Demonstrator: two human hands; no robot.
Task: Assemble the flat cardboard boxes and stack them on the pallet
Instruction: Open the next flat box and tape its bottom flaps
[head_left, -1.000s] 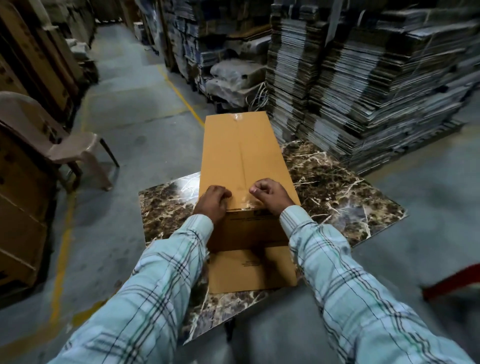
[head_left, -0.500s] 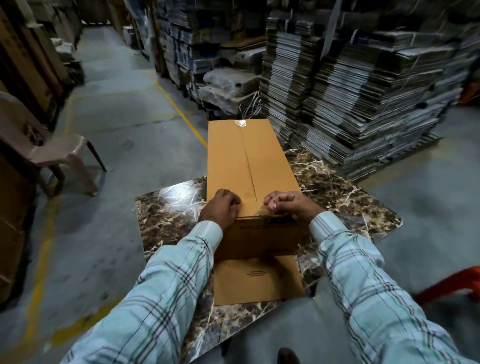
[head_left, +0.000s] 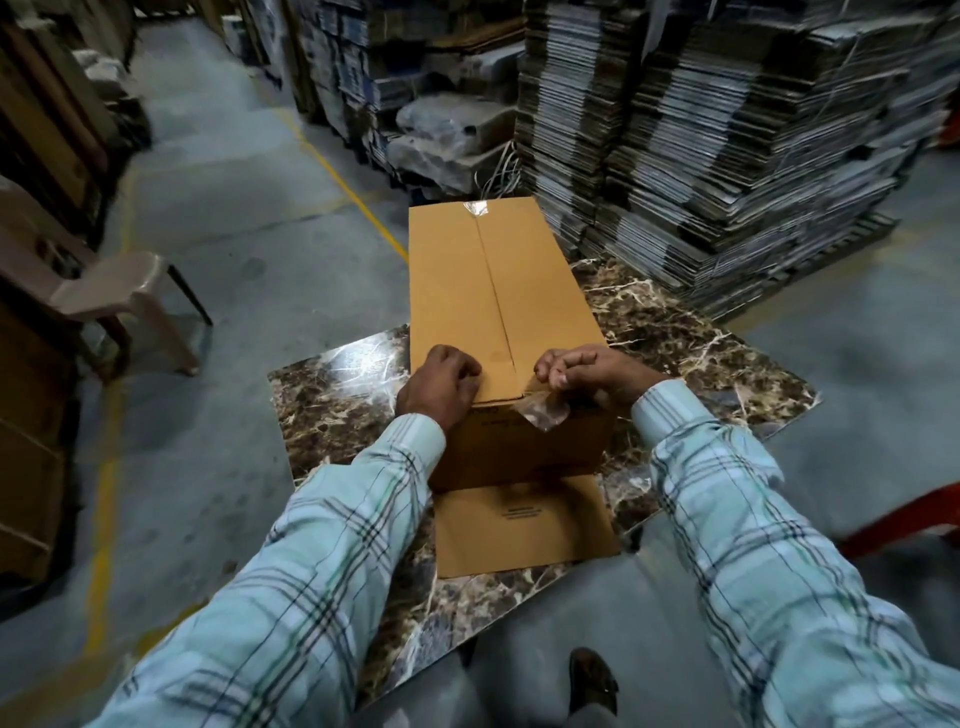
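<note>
**Taping the box seam at the near end**

The cardboard box (head_left: 498, 312) lies lengthwise on the marble-patterned worktop (head_left: 701, 358). The left hand (head_left: 441, 387), fisted, presses the flap flat, apparently so the seam stays closed while the right hand (head_left: 592, 374) pinches clear tape (head_left: 545, 413) over the edge.

Cardboard box (head_left: 483, 291): tan-brown, clear glossy tape (head_left: 545, 413). Tabletop (head_left: 701, 358): dark brown marble, white veins. Shirt sleeves (head_left: 322, 561): pale blue-green plaid, dark lines. Floor (head_left: 234, 218): grey, yellow line. Plastic chair (head_left: 104, 291): beige.
</note>
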